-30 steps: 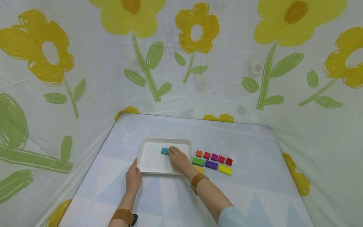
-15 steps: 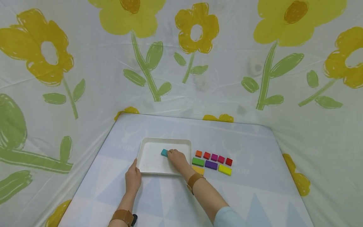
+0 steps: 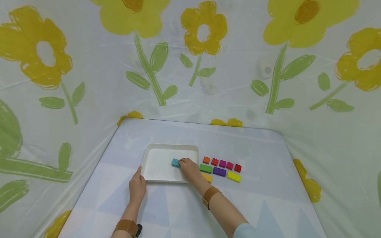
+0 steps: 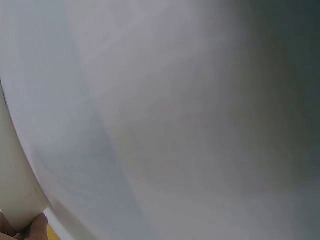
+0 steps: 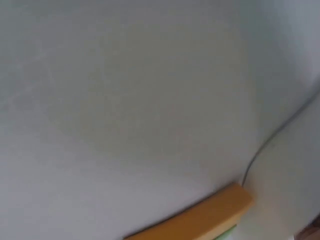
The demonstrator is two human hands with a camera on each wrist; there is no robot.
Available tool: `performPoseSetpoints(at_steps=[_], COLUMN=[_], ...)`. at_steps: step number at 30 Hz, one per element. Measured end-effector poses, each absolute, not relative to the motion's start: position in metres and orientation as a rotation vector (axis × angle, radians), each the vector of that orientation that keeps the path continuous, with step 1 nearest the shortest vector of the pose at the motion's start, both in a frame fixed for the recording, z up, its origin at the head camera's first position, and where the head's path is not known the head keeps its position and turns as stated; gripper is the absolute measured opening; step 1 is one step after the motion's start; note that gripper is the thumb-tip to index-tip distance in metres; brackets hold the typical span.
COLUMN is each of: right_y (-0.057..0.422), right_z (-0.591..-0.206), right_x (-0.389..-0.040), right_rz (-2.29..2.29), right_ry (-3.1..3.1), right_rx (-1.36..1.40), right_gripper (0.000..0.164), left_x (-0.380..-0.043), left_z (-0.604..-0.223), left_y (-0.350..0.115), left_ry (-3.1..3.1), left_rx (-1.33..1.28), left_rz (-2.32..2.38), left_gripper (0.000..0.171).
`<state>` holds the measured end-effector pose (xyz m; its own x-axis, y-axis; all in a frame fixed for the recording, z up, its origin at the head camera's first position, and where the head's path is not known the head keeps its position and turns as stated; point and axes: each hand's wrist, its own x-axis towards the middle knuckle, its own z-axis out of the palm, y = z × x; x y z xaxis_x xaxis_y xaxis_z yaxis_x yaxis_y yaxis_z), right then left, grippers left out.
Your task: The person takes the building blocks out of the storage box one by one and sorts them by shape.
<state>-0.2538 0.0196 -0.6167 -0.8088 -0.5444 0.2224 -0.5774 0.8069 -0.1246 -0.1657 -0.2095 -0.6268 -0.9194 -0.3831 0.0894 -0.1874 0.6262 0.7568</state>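
Observation:
A shallow white tray (image 3: 159, 165) lies on the table, its left wall held by my left hand (image 3: 137, 187). In the left wrist view only a few fingertips of the left hand (image 4: 35, 229) show at the tray's corner (image 4: 17, 185). Inside the tray is a teal block (image 3: 175, 162). My right hand (image 3: 189, 169) reaches over the near right wall and pinches the teal block's right end, hiding part of it. The right wrist view catches just a sliver of the right hand (image 5: 311, 231) at the lower right.
Right of the tray stand green (image 3: 206, 169), purple (image 3: 219, 171) and yellow (image 3: 233, 176) blocks. Behind them runs a row of small orange (image 3: 206, 160), red and pink blocks. An orange-yellow block (image 5: 205, 215) sits against the tray's outer wall. Flowered cloth (image 3: 232, 76) encloses the table.
My right hand's fingers have gone from lying flat over the teal block to curling at its end. The block has shifted slightly right and nearer. The left hand stays at the tray.

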Motion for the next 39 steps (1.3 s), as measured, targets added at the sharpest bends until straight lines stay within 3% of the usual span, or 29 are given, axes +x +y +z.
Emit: performPoseSetpoints(at_steps=[11, 23, 39], right_y=[0.088, 0.17, 0.194], right_z=[-0.584, -0.592, -0.612], right_x=[-0.25, -0.218, -0.179], right_rz=[0.587, 0.523, 0.467], right_ry=[-2.705, -2.77, -2.875], right_rx=[0.676, 0.493, 0.551], right_gripper=[0.034, 0.038, 0.036], left_x=[-0.167, -0.17, -0.172], left_z=[-0.63, -0.631, -0.63], left_y=[-0.211, -0.213, -0.21], left_ry=[-2.608, -2.602, -2.614], left_rx=[0.447, 0.418, 0.415], left_rz=[-1.136, -1.136, -1.141], left_gripper=[0.046, 0.045, 0.045])
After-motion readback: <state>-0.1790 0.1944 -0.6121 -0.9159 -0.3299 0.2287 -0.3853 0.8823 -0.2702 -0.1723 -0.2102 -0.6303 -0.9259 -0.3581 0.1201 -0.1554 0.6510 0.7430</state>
